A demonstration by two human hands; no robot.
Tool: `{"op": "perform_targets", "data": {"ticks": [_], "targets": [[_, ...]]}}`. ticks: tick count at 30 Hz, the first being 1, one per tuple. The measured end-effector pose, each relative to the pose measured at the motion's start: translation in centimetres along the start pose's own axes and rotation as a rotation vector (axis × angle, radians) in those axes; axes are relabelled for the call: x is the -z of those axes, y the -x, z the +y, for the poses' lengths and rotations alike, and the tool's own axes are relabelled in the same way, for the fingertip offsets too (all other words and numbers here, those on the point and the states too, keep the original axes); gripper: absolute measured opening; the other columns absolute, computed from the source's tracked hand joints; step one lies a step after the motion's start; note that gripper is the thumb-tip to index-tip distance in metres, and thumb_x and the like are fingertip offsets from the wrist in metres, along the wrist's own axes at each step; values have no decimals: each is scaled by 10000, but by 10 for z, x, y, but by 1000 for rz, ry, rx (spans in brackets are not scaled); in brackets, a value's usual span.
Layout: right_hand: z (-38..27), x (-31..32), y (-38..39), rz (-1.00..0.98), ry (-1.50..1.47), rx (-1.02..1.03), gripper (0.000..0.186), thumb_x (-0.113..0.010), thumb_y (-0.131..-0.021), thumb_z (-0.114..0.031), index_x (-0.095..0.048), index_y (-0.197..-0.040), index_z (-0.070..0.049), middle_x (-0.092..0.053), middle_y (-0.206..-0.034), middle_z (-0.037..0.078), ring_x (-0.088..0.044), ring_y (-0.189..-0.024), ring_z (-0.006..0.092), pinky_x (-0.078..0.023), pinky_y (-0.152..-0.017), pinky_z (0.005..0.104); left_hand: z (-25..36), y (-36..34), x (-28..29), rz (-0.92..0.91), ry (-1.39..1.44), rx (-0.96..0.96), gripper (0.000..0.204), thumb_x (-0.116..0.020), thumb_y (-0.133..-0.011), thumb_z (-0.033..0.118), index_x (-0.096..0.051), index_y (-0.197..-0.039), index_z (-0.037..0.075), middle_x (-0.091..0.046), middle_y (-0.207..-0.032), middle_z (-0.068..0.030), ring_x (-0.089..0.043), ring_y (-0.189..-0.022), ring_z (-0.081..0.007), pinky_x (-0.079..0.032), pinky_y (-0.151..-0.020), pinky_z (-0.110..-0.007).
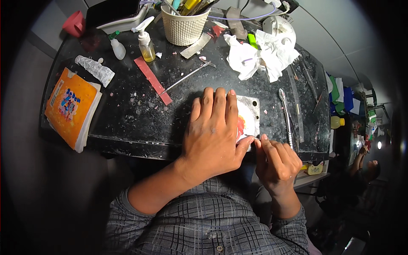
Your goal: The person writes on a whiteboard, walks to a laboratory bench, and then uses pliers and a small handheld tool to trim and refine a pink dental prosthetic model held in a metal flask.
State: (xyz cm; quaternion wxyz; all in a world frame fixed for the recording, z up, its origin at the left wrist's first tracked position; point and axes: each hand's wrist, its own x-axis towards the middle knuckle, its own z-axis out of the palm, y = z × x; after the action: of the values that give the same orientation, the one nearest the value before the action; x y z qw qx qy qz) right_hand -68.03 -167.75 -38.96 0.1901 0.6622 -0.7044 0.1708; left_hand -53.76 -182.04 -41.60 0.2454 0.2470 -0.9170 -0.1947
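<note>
My left hand [212, 129] lies with its fingers stretched out over a metal plate [256, 111] with a hole near its corner. On the plate sits a white, plaster-like mass, with a red and orange patch [241, 124] showing beside my index finger. The left part of the plate is hidden under my hand. My right hand [278, 160] is closed in a pinch at the plate's near right corner, on a thin pale tool [253, 138]. Its tip reaches towards my left thumb; most of the tool is hidden by my fingers.
A long metal hand tool [285, 110] lies right of the plate. A red wax strip [153, 80] and a metal instrument [185, 78] lie beyond my left hand. Further off are a tool basket [185, 27], crumpled white tissue [272, 55], a pump bottle [146, 46] and an orange book [70, 108].
</note>
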Motion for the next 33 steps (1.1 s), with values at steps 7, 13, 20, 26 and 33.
{"op": "perform_targets", "data": {"ticks": [7,13,20,26,33], "targets": [[-5,2,2,-7,44,-28,183,-834,-867,-91,-778,-1008,12,-701,-771,59,-548,-537,174,-418,-480,312,3,0,-1,2,7,8,891,-784,-814,419,-491,-1421,-163,-491,-1383,-322,-443,-1338,-478,-366,-1108,-568],[-10,-1,-5,-20,61,-63,165,-836,-865,-99,-778,-989,-7,-685,-747,53,-552,-530,182,-430,-475,320,2,1,-4,30,-13,37,881,-774,-841,423,-481,-1430,-163,-474,-1410,-333,-432,-1363,-499,-348,-1134,-590],[1,12,-8,-59,-6,-47,141,-841,-858,-102,-770,-959,-33,-678,-733,34,-555,-526,178,-431,-477,320,3,2,-4,18,5,30,902,-759,-860,457,-467,-1435,-173,-461,-1422,-353,-419,-1372,-521,-339,-1142,-601],[5,10,-14,-57,-36,18,122,-842,-857,-103,-761,-930,-47,-646,-704,23,-546,-527,169,-418,-477,319,2,2,-3,16,7,26,894,-755,-863,455,-469,-1430,-174,-469,-1415,-354,-421,-1373,-519,-341,-1140,-599],[-2,8,-9,-55,50,20,143,-841,-861,-103,-772,-963,-32,-673,-742,29,-542,-530,169,-417,-473,320,2,1,-3,30,-4,15,878,-756,-860,446,-480,-1417,-173,-483,-1402,-346,-440,-1349,-506,-354,-1123,-589]]}}
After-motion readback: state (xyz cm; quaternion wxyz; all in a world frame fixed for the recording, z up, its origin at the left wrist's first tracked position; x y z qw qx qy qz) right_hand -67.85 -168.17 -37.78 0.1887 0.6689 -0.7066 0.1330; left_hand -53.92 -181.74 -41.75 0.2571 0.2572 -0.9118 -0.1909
